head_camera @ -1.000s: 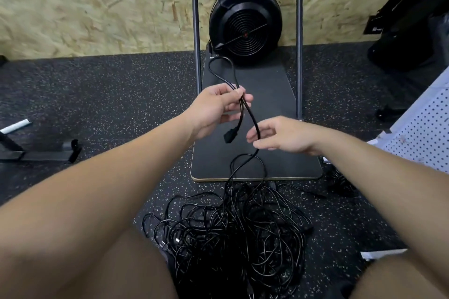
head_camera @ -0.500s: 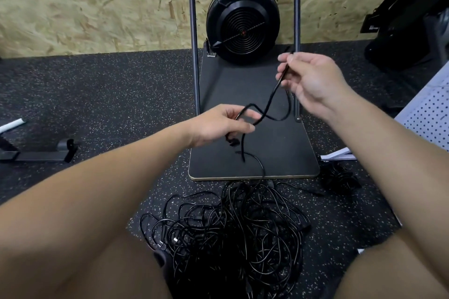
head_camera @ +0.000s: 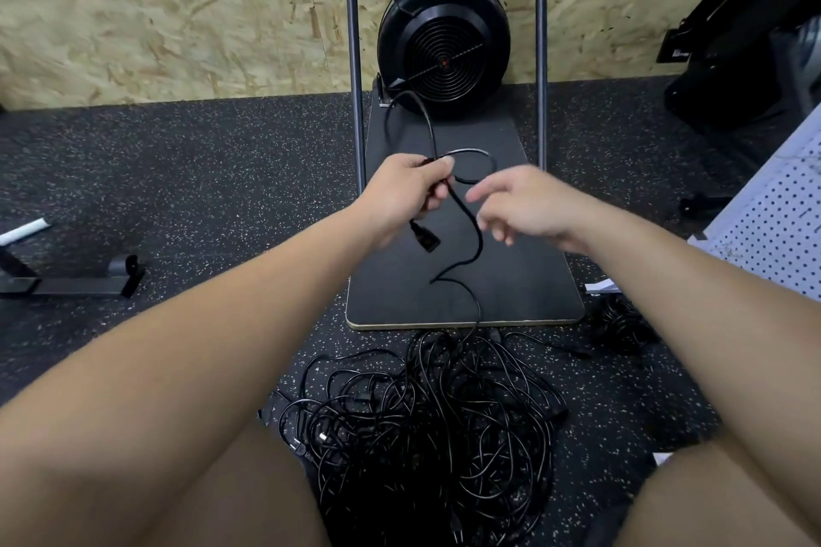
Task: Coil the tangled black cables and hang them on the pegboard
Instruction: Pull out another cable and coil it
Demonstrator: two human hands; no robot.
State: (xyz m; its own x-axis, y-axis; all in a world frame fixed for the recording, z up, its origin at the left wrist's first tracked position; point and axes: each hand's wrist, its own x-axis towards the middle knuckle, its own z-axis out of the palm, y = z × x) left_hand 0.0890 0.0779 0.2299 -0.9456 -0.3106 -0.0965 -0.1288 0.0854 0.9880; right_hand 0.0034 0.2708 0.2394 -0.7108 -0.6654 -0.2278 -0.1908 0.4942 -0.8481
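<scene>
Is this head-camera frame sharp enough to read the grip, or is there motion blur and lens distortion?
Head view: the left hand is fairly crisp, gripping the black cable; the right hand is smeared by motion, its fingers soft; the OSB wall streaks at the left edge; wide-angle bowing tilts the metal posts; lighting is even, no glare.

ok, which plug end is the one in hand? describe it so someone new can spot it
Start at the black round fan against the wooden wall, then come down its dark base board to the left hand. The connector dangles just below that fist. Unlike the plugs buried in the tangled pile, it hangs free in the air.
</scene>
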